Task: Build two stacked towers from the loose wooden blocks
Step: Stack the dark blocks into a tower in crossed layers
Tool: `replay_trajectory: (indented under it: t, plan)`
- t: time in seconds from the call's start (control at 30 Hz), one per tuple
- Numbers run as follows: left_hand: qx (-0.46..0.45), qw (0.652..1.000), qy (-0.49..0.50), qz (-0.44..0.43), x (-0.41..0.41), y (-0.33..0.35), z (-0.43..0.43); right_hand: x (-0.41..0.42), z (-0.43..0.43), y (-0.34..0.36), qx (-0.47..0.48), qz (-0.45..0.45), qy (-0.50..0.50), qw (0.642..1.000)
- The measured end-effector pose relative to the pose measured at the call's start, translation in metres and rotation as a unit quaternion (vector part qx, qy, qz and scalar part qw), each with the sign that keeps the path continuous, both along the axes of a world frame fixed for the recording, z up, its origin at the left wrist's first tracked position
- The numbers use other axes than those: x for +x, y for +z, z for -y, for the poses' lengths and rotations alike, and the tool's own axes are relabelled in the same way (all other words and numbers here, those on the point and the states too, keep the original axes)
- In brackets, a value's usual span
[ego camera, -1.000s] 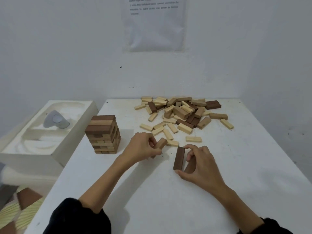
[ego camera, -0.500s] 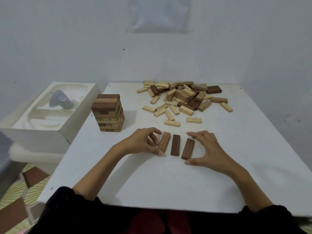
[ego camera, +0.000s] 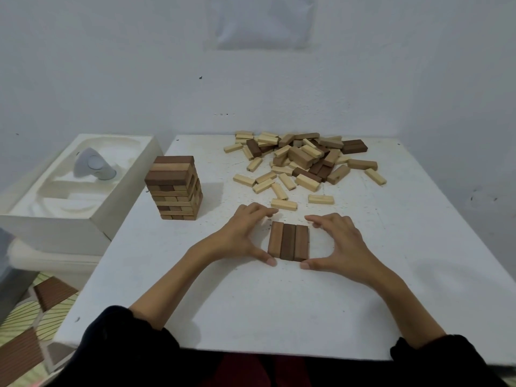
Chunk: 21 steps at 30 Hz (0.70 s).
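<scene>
Three blocks (ego camera: 288, 241) lie flat side by side, long sides touching, as one row near the middle of the table (ego camera: 418, 275). The outer two are mid-brown and the middle one is darker.

The left hand (ego camera: 243, 233) sits at the row's 9 o'clock and the right hand (ego camera: 340, 241) at its 3 o'clock. Both are spread wide and grip nothing. Each thumb reaches in to a near corner of the row, and the fingers curve round toward the far corners. Whether the thumb tips touch the wood or stop just short, I cannot tell.

At 10 o'clock from the row stands a tower (ego camera: 174, 188), upright, in crossed layers of light and dark wood, well apart from the hands. From 12 to 1 o'clock the pile (ego camera: 304, 160) of loose blocks spreads to the far edge, with two pale strays just beyond the fingertips.

Off the table at 9 o'clock is a white box (ego camera: 111, 219) holding a grey gadget (ego camera: 93, 164). A blurred paper (ego camera: 265, 20) hangs on the wall at 12 o'clock. Dark sleeves (ego camera: 125, 347) cover both forearms at 6 o'clock.
</scene>
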<state>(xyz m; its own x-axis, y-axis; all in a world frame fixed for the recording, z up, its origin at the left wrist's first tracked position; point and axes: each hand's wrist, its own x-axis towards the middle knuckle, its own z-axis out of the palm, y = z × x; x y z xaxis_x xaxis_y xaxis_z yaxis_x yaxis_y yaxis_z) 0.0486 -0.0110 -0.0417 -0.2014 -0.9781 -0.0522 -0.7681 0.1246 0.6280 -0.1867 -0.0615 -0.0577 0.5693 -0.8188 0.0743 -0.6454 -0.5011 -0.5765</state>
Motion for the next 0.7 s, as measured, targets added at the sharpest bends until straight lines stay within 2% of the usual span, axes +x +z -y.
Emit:
replay_trajectory:
  t: [0.23,0.43,0.7]
  plan:
    - [-0.015,0.999,-0.016,-0.028,0.000,-0.008,0.005,0.004,0.002,-0.004,0.024,0.070,0.021,0.997]
    - [-0.033,0.999,-0.010,-0.024,-0.004,-0.016,0.003,0.004,0.005,-0.001,0.026,0.039,0.038,0.998]
    - [-0.046,0.998,-0.006,-0.033,-0.008,-0.020,0.000,0.009,0.005,-0.005,0.014,0.049,0.050,0.997]
